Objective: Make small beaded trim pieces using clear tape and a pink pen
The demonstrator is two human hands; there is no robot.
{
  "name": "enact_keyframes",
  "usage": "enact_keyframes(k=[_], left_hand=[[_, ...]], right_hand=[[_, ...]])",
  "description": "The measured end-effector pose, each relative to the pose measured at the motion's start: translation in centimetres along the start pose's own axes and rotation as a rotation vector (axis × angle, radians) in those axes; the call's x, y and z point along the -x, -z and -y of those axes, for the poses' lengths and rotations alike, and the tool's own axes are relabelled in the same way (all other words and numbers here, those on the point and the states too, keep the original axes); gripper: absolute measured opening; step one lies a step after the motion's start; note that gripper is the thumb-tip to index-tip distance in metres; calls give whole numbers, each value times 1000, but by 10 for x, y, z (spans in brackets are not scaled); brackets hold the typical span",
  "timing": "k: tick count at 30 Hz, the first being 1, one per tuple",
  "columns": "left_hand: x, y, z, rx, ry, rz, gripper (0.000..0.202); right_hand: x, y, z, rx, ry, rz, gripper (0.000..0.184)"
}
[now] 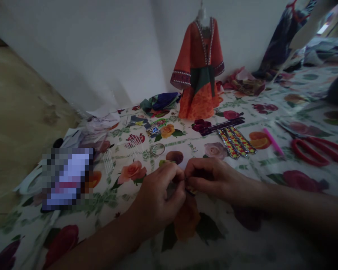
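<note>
Our left hand (162, 195) and right hand (211, 178) nearly meet, fingers curled almost closed. We see a small dark-edged piece (190, 191) beside our right fingertips; whether either hand grips it, we cannot tell.

A small dressmaking workspace, it seems. Beside the dressed miniature mannequin (202, 77) lie fabric scraps (165, 102); in front of it, patterned trims (232, 140) and red-handled scissors (306, 140)
</note>
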State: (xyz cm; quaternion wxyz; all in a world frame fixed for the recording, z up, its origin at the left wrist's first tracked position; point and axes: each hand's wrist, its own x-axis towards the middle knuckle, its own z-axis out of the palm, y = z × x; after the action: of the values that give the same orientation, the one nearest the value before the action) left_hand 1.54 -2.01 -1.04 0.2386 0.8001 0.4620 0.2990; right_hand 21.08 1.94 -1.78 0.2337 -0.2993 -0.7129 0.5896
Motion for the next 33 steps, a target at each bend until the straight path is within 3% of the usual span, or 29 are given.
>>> enact_keyframes(k=[33], left_hand=[[5,0,2,-47,-58,26,11]], right_hand=[[-2,-1,-2,-6,-5,-16,7]])
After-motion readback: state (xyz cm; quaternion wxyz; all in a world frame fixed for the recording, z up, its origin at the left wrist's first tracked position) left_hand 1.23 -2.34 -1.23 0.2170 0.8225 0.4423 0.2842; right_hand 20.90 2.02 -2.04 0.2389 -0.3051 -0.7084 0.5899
